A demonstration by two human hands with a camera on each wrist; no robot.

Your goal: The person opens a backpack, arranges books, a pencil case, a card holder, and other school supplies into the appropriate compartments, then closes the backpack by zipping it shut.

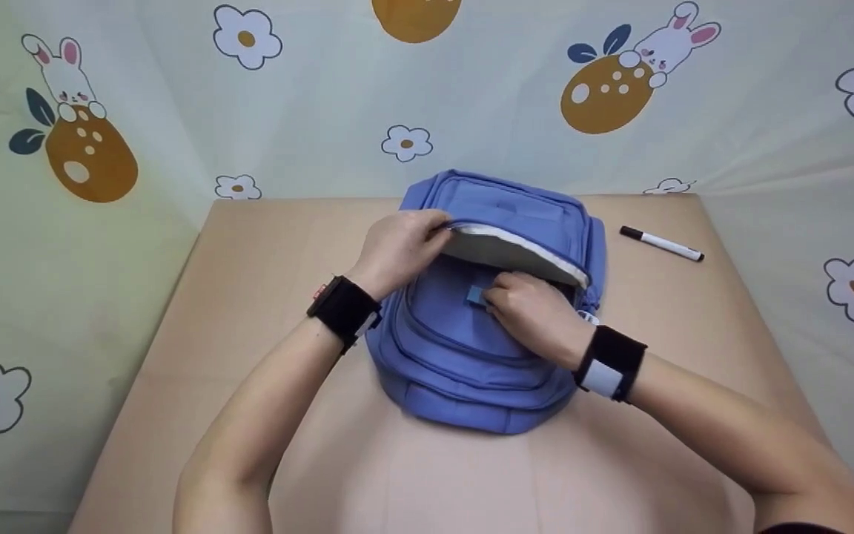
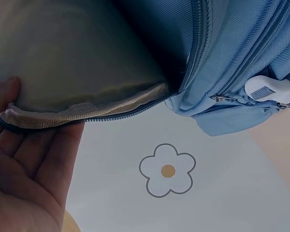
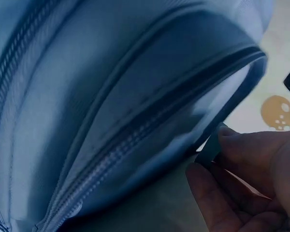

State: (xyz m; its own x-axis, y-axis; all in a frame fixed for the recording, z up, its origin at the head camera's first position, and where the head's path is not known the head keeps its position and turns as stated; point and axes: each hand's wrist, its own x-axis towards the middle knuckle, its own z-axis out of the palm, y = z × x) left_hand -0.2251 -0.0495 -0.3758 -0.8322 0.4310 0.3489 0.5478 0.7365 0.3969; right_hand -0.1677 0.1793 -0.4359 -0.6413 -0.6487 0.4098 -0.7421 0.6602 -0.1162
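A blue backpack (image 1: 464,404) lies on the table, its front pocket unzipped. My left hand (image 1: 405,245) pinches the edge of the pocket flap (image 1: 523,256) and holds it up, showing the grey lining. In the left wrist view, the thumb is inside that edge and the fingers of my left hand (image 2: 34,164) are beneath it. Over the pocket opening, my right hand (image 1: 534,308) pinches a small blue rectangular piece (image 1: 477,296) between thumb and forefinger. Its kind is unclear; in the right wrist view this piece (image 3: 210,149) looks dark teal and mostly covered by the fingers.
A white marker with black ends (image 1: 662,243) lies on the table (image 1: 264,415), right of the backpack. Patterned cloth (image 1: 323,96) with flowers and rabbits hangs behind and at both sides. A white tag (image 2: 268,89) hangs by the backpack's zipper.
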